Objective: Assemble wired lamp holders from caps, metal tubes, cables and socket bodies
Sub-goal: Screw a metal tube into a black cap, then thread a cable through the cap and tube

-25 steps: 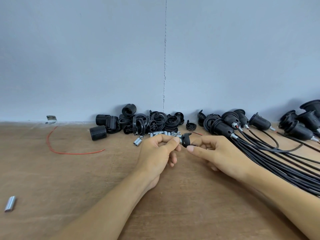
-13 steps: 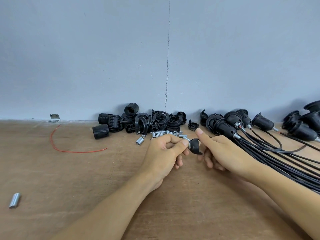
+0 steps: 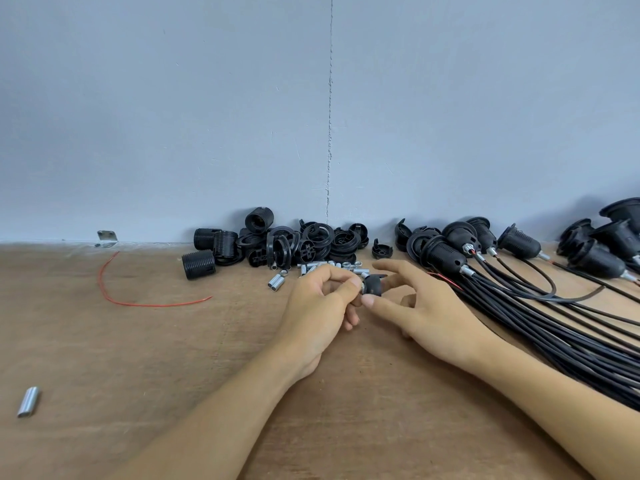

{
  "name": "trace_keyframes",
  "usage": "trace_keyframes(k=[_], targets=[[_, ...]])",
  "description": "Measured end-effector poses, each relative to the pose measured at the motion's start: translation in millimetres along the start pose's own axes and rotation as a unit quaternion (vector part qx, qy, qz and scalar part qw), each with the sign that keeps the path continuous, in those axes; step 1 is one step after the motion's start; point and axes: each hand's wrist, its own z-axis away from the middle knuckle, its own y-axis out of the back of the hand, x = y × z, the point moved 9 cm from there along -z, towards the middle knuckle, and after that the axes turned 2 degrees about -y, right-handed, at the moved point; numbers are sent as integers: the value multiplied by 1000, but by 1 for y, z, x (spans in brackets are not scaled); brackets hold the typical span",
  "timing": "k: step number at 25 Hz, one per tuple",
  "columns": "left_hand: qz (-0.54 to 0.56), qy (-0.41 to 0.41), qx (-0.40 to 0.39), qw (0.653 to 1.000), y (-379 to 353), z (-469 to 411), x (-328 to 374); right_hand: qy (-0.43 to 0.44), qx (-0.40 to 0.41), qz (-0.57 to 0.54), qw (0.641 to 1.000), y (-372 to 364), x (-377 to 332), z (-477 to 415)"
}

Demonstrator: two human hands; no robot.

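Left hand (image 3: 320,308) pinches cap (image 3: 373,285) (black) at fingertips; right hand (image 3: 427,308) pinches opposite.

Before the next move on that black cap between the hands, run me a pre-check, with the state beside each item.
1. Black cap gripped: ok, the right hand pinches it between thumb and fingers.
2. Second hold: ok, the left hand pinches the cap's left end.
3. Metal tube seated in the cap: cannot tell, fingertips hide the joint.
4. Spare metal tubes: ok, loose pile just behind the hands.
5. Cable bundle: ok, lying beside the right hand.
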Motion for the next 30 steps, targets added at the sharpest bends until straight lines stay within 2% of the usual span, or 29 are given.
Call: trace_keyframes(k=[4,7,11,13,14,16,21,24,28,30], targets=[[-55,-18,-24,998,-6,2,2,36,-9,16,999,-5,-4,0],[-74,-17,-35,997,-8,3,0,12,-4,-24,1000,-2,4,-2],[-111,-9,-48,993,-10,2,-6,-1,-48,-42,998,-5,9,-8],[-89,-14,-18,996,-5,0,-5,-8,-8,29,1000,6,14,-9],[-78,-15,-2,997,-2,-1,-4,-11,22,99,995,13,16,-9],[-71,-13,12,997,1,-2,-4,-38,61,248,966,25,19,-6],[-52,-10,13,999,0,-2,-4,-96,91,454,881,47,24,-8],[-49,-14,2,999,-2,-1,-2,-84,86,482,868,42,22,-9],[-56,-12,-7,998,-2,1,-2,-63,100,445,888,45,22,-10],[-78,-20,-22,997,-4,1,-1,-8,119,415,902,44,14,-10]])
